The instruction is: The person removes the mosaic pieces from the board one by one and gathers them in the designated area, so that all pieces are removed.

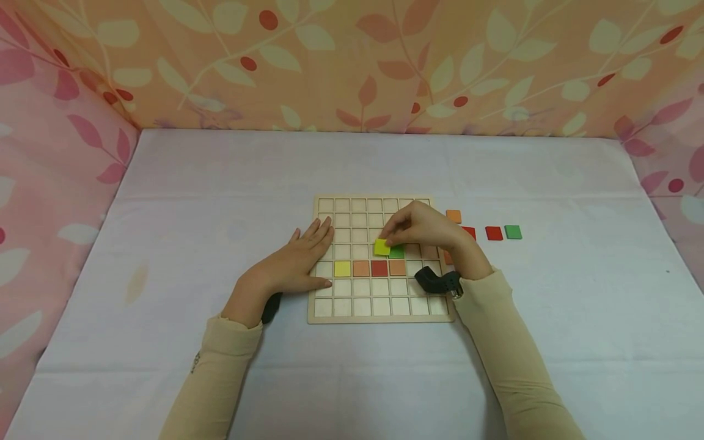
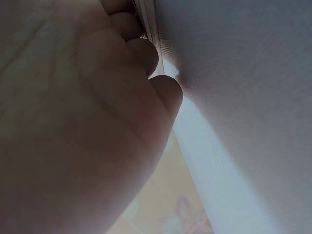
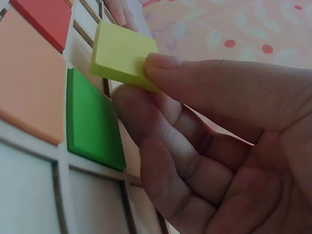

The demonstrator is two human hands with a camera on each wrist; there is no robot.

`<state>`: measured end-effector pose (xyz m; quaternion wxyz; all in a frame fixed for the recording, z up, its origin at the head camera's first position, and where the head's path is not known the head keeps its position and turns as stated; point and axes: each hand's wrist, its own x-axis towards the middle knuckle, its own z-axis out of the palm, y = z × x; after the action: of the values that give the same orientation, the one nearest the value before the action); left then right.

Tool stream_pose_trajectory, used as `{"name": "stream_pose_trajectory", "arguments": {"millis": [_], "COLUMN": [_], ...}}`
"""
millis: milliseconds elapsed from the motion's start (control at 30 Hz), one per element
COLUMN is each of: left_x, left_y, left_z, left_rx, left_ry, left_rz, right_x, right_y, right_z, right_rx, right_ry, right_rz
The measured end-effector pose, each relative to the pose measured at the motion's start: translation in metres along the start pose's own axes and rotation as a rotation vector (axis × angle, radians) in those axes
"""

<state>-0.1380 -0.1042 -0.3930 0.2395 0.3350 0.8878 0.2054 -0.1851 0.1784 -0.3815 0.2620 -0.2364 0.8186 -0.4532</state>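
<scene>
Between thumb and fingers my right hand [image 1: 420, 227] pinches a yellow square tile [image 3: 124, 53], tilted just over the wooden grid board [image 1: 379, 319]. Beside it a green tile [image 3: 92, 122] sits in a cell. In the row nearer me lie another yellow tile [image 1: 342, 269], an orange tile [image 1: 360, 269], a red tile [image 1: 379, 269] and a second orange tile [image 1: 397, 267]. My left hand [image 1: 294, 263] lies spread with straight fingers across the board's left edge; the left wrist view shows its palm side [image 2: 97, 122] close up.
Right of the board are loose tiles: an orange one [image 1: 453, 216], a red one [image 1: 494, 233], a green one [image 1: 513, 232], and others partly hidden by my right forearm. A white cloth [image 1: 220, 165] covers the table, with patterned fabric [image 1: 352, 61] behind and at both sides.
</scene>
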Motion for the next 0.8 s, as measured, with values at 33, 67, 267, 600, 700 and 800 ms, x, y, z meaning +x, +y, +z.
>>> {"name": "stream_pose_trajectory", "arguments": {"millis": [33, 67, 267, 600, 700, 800], "left_x": [0.000, -0.001, -0.001, -0.002, -0.002, -0.002], "left_y": [0.000, 0.000, 0.000, 0.002, 0.002, 0.003], "left_z": [0.000, -0.001, 0.000, 0.000, -0.001, -0.001], "left_rx": [-0.002, -0.006, -0.017, -0.015, -0.016, -0.013], "left_ry": [-0.002, 0.000, 0.003, 0.000, 0.001, 0.001], "left_rz": [-0.002, 0.002, 0.010, -0.011, -0.002, 0.005], "right_x": [0.000, -0.001, -0.006, -0.026, -0.032, -0.037], "right_y": [0.000, 0.000, 0.002, 0.003, 0.005, 0.008], "right_z": [0.000, 0.000, -0.002, -0.009, -0.011, -0.014], "right_rx": [0.001, 0.002, 0.025, 0.087, 0.060, 0.022], "right_ry": [0.000, -0.001, -0.005, 0.030, 0.056, 0.086], "right_rz": [0.004, 0.007, 0.029, 0.122, 0.142, 0.135]}}
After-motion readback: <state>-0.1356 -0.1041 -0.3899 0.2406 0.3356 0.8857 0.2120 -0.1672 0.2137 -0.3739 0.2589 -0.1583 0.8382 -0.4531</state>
